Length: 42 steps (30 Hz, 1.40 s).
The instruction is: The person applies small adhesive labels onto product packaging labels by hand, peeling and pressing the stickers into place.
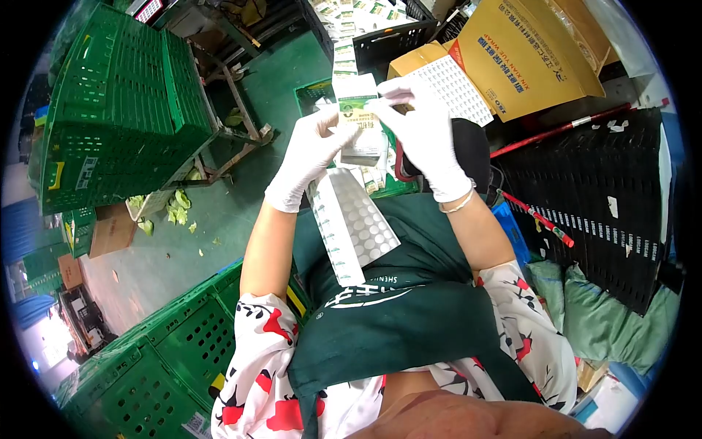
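A white card with a green band and printed characters [358, 110] is held up between my two gloved hands. My left hand [311, 150] pinches its lower left edge with thumb and fingers. My right hand [424, 128] has its fingertips on the card's upper right edge. Below my left hand, a folded strip of green-and-white labels with a sheet of round silvery stickers [362, 227] rests against the dark green apron. Behind the card, more small printed packs lie in a green crate [311, 95].
Stacked green crates [124, 102] stand at the left, with leaves on the floor near them. A black crate [395, 38] of labelled packs is at the top. Yellow cardboard [512, 58], a sheet of round stickers [453, 88], a red pole [541, 219] and black crates [585, 190] are at the right.
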Available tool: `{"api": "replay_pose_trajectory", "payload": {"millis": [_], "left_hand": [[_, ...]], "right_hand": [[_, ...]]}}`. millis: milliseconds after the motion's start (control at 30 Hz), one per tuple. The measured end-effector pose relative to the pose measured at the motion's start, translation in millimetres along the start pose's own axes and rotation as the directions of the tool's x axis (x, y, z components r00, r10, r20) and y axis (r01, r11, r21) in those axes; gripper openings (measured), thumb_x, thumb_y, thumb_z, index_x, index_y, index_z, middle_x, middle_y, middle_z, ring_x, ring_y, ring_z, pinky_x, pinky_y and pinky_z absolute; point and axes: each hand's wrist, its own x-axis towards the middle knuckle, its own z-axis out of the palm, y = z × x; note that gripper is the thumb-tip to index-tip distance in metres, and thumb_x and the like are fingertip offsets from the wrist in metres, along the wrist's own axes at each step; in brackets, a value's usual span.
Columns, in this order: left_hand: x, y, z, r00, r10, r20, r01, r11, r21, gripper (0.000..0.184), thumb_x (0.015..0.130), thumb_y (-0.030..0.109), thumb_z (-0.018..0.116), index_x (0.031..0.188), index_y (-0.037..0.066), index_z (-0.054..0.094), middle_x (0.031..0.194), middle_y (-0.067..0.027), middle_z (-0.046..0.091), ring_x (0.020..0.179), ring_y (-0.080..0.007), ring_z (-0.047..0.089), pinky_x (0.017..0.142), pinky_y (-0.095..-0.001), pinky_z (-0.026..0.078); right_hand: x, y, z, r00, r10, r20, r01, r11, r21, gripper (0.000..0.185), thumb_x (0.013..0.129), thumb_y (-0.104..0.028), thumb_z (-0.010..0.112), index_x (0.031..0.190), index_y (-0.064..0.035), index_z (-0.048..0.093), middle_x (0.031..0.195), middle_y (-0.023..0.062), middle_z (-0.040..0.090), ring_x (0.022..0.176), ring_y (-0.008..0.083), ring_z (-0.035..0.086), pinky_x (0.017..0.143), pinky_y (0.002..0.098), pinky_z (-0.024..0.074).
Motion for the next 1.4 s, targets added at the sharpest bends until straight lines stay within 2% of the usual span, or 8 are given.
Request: {"api": "replay_pose_trajectory", "payload": {"millis": [167, 300, 433, 533, 667, 1067, 1200, 1400], "left_hand": [[-2, 1, -3, 1.000, 0.003, 0.010, -0.004, 1.000, 0.008, 0.031, 0.089, 0.012, 0.068, 0.117, -0.002, 0.067, 0.101, -0.0026, 0.070, 0.088, -0.0061, 0.060, 0.080, -0.0244, 0.050], [-8, 11, -6, 1.000, -0.006, 0.004, 0.006, 1.000, 0.026, 0.028, 0.090, 0.014, 0.068, 0.114, -0.001, 0.068, 0.093, -0.0010, 0.070, 0.077, -0.0033, 0.057, 0.068, -0.0207, 0.048], [9, -11, -31, 0.998, -0.046, -0.050, 0.041, 0.994, -0.100, 0.028, 0.094, 0.017, 0.066, 0.115, 0.000, 0.067, 0.100, -0.0045, 0.070, 0.074, -0.0039, 0.060, 0.058, -0.0176, 0.046], [1, 9, -21, 0.996, -0.068, -0.049, 0.068, 0.998, -0.015, 0.028, 0.093, 0.014, 0.066, 0.116, -0.001, 0.066, 0.099, -0.0060, 0.071, 0.069, -0.0035, 0.059, 0.051, -0.0183, 0.044], [-2, 7, -4, 1.000, -0.021, -0.018, 0.021, 1.000, -0.016, 0.030, 0.091, 0.014, 0.067, 0.118, 0.000, 0.068, 0.098, -0.0005, 0.070, 0.078, -0.0037, 0.058, 0.068, -0.0208, 0.048], [2, -1, -4, 0.994, 0.028, -0.101, -0.026, 0.999, 0.022, 0.026, 0.090, 0.010, 0.066, 0.114, 0.000, 0.069, 0.096, -0.0011, 0.070, 0.081, -0.0043, 0.059, 0.073, -0.0225, 0.050], [16, -4, -1, 0.913, 0.262, -0.312, -0.207, 0.958, 0.198, 0.029, 0.092, 0.010, 0.064, 0.118, -0.002, 0.066, 0.096, -0.0042, 0.072, 0.081, -0.0048, 0.059, 0.074, -0.0228, 0.050], [10, 36, 8, 0.911, 0.142, -0.388, -0.102, 0.987, 0.121, 0.027, 0.098, 0.016, 0.062, 0.118, -0.001, 0.066, 0.094, -0.0018, 0.069, 0.076, -0.0034, 0.057, 0.066, -0.0193, 0.046]], "right_hand": [[-2, -9, 14, 0.984, -0.125, -0.125, 0.076, 0.938, -0.337, 0.028, 0.081, -0.007, 0.078, 0.104, -0.0012, 0.064, 0.092, 0.0032, 0.066, 0.081, 0.0091, 0.063, 0.075, 0.0254, 0.0518], [4, 2, -5, 0.928, 0.237, 0.286, -0.287, 0.947, 0.147, 0.017, 0.088, -0.014, 0.073, 0.096, -0.0008, 0.065, 0.080, 0.0021, 0.064, 0.073, 0.0065, 0.061, 0.066, 0.0222, 0.0490], [-6, -20, -21, 0.726, 0.228, 0.649, -0.281, 0.960, -0.024, 0.016, 0.089, -0.015, 0.071, 0.097, -0.0016, 0.067, 0.084, 0.0034, 0.066, 0.074, 0.0072, 0.061, 0.067, 0.0220, 0.0486], [-9, -3, -21, 0.937, 0.085, 0.339, -0.037, 0.989, -0.145, 0.019, 0.087, -0.011, 0.072, 0.103, -0.0024, 0.066, 0.095, 0.0048, 0.067, 0.083, 0.0089, 0.063, 0.074, 0.0236, 0.0507], [0, -3, -19, 0.983, 0.110, 0.147, -0.159, 0.912, 0.378, 0.022, 0.086, -0.003, 0.070, 0.108, -0.0016, 0.063, 0.105, 0.0069, 0.064, 0.096, 0.0124, 0.064, 0.084, 0.0283, 0.0532], [9, 12, 4, 0.970, -0.139, -0.197, 0.063, 0.935, -0.349, 0.045, 0.078, -0.017, 0.082, 0.116, -0.0043, 0.062, 0.102, 0.0100, 0.064, 0.091, 0.0171, 0.063, 0.079, 0.0298, 0.0515], [-14, -36, -1, 0.838, 0.309, 0.450, -0.379, 0.922, 0.072, 0.038, 0.079, -0.014, 0.081, 0.110, -0.0020, 0.063, 0.084, -0.0012, 0.062, 0.077, 0.0047, 0.058, 0.073, 0.0232, 0.0506], [-24, -25, 17, 0.862, 0.200, 0.466, -0.232, 0.973, 0.011, 0.024, 0.089, -0.016, 0.072, 0.106, -0.0004, 0.065, 0.086, 0.0024, 0.067, 0.078, 0.0041, 0.059, 0.075, 0.0225, 0.0501]]}}
